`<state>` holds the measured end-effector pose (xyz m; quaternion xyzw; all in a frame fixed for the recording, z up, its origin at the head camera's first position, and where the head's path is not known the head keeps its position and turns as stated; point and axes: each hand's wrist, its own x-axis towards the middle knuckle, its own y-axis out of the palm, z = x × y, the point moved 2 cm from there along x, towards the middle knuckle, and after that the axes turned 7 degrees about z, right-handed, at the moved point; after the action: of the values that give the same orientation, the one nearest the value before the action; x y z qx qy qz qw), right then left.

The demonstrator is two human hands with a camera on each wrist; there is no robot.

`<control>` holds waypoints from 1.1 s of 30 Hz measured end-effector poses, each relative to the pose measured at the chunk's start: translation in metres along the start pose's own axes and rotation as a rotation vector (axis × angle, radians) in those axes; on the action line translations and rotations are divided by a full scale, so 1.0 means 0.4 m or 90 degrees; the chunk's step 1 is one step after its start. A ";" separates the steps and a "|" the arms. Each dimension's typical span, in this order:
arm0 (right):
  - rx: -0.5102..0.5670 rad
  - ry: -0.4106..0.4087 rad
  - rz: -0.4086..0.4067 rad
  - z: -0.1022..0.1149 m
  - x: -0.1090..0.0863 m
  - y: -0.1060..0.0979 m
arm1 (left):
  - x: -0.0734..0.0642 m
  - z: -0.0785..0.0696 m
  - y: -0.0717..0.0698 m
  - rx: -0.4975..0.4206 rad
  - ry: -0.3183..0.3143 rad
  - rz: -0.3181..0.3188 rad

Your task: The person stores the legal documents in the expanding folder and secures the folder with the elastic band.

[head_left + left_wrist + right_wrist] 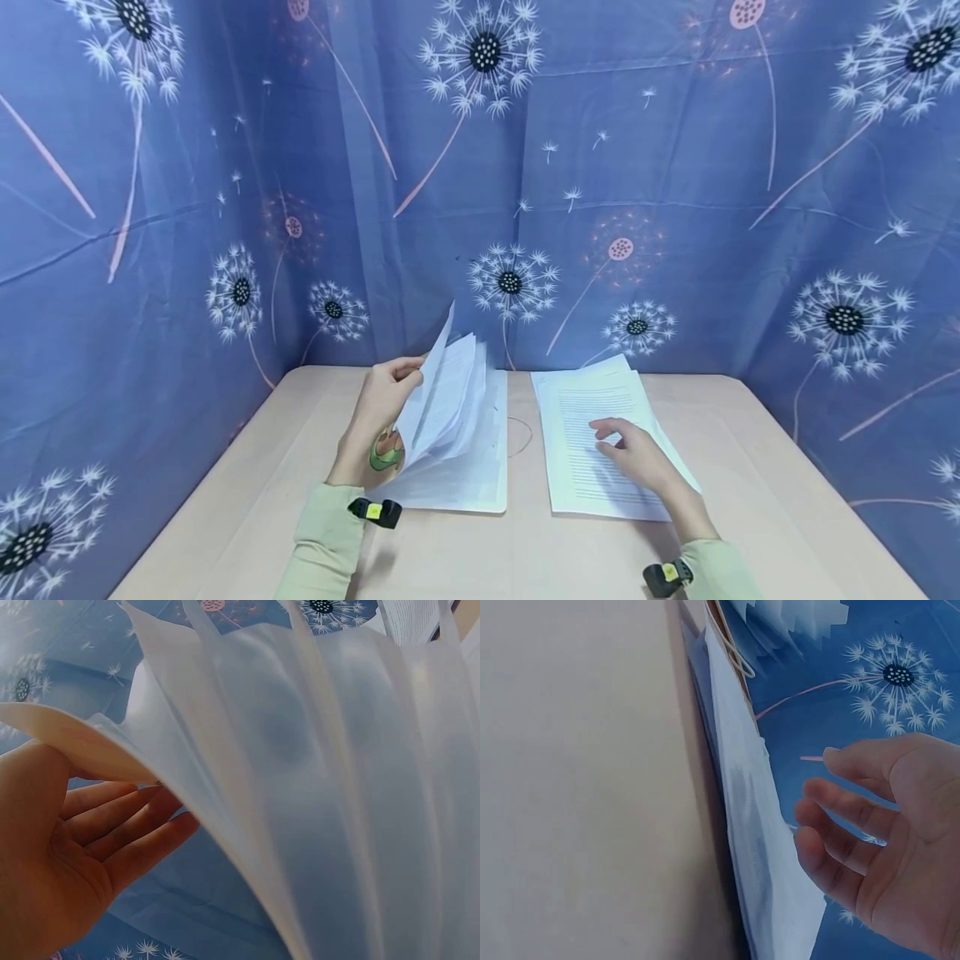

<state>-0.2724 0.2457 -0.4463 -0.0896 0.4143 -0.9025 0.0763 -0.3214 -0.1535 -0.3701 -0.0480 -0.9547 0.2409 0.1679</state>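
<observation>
A clear-pocket folder (491,467) stands partly open on the table, its translucent pockets (360,750) fanned upward. My left hand (382,400) pinches the raised left cover and leaves near their upper edge; in the left wrist view that hand (82,847) has its fingers on the outer side of the cover (82,742). Part of a green and brown picture (387,452) shows on the cover beneath the wrist. On the right lies a loose stack of printed paper (592,400). Above it is my right hand (633,454), fingers loosely bent and holding nothing; the right wrist view shows this hand (900,840) apart from the sheets.
Between folder and paper stack, a thin cord loop (530,433) lies on the pale table (465,558). Blue dandelion-print cloth (450,167) hangs behind the table and along its sides. Each wrist wears a black strap device, one being the left strap (375,512).
</observation>
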 end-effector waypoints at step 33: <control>-0.050 0.058 -0.036 -0.097 -0.013 -0.040 | 0.004 0.001 -0.005 0.005 0.011 0.009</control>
<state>-0.2771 0.2856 -0.4595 -0.0630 0.4498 -0.8905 0.0279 -0.3230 -0.1552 -0.3690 -0.0559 -0.9520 0.2450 0.1749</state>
